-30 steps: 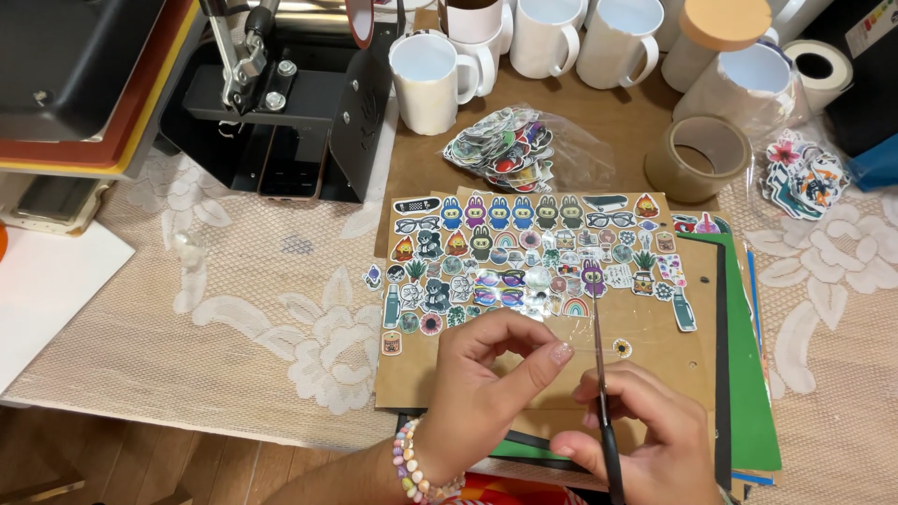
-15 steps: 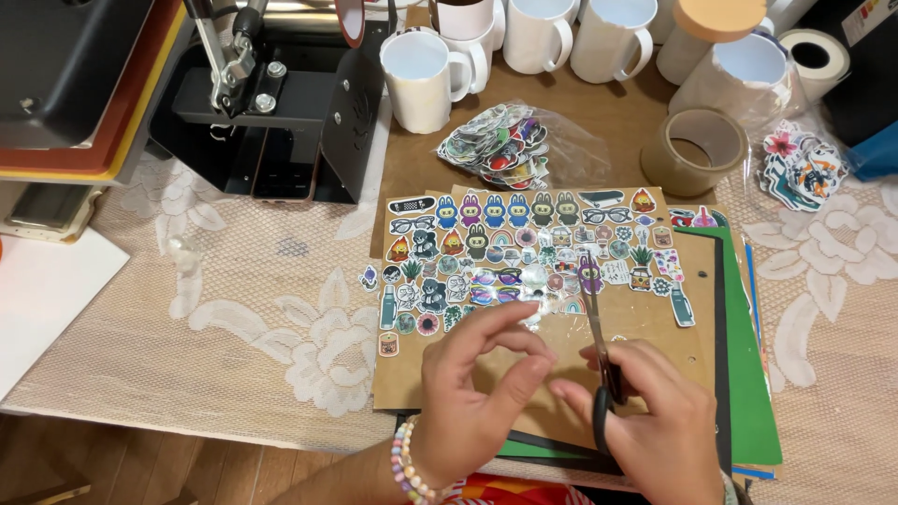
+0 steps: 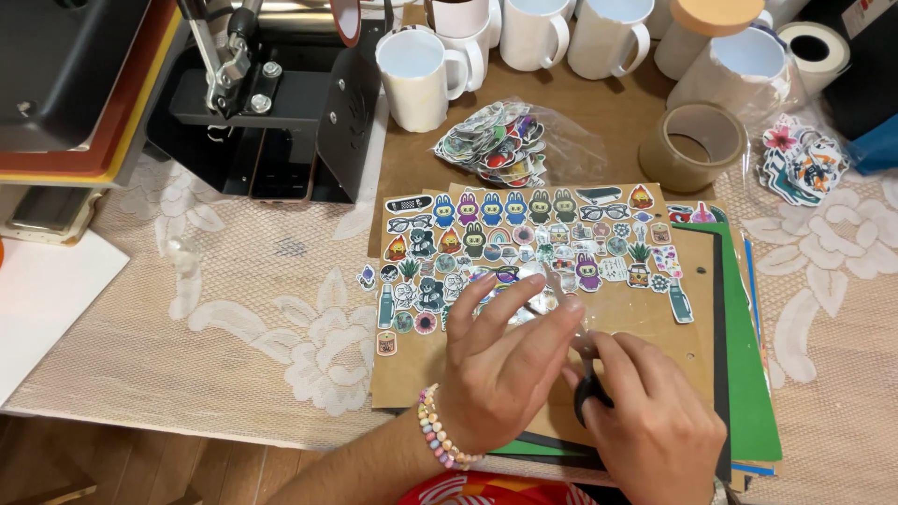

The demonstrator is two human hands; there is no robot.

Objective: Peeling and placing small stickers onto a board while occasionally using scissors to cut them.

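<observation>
a black heat press (image 3: 271, 103) stands far to the left of the brown cardboard sheet (image 3: 645, 323), up at the back of the lace tablecloth (image 3: 234, 318). a white mug (image 3: 418, 77) stands just behind the sheet's top left corner, and more white mugs (image 3: 561, 33) stand in a row further back. a clear bag of stickers (image 3: 500, 140) lies right behind the top edge of the sheet. many small cut-out stickers (image 3: 514, 234) lie in rows on the top half of the sheet.

the left hand (image 3: 510, 360) is over the lower middle of the sheet. it has a bead bracelet (image 3: 440, 440) on the wrist. its fingers are bent and spread, and the fingertips pinch a small shiny piece (image 3: 538, 304) just below the sticker rows. the piece is too small to tell what it shows.

the right hand (image 3: 655, 425) is just to the right of the left hand, touching it, over the lower right part of the sheet. its fingers are curled tight around the black handles of a pair of scissors (image 3: 585, 369). the thin blades point up toward the shiny piece.

a green sheet (image 3: 748, 374) sticks out from under the cardboard on the right. a roll of brown tape (image 3: 692, 145) lies behind the top right corner of the sheet. a small pile of flower stickers (image 3: 800, 164) lies further right.
</observation>
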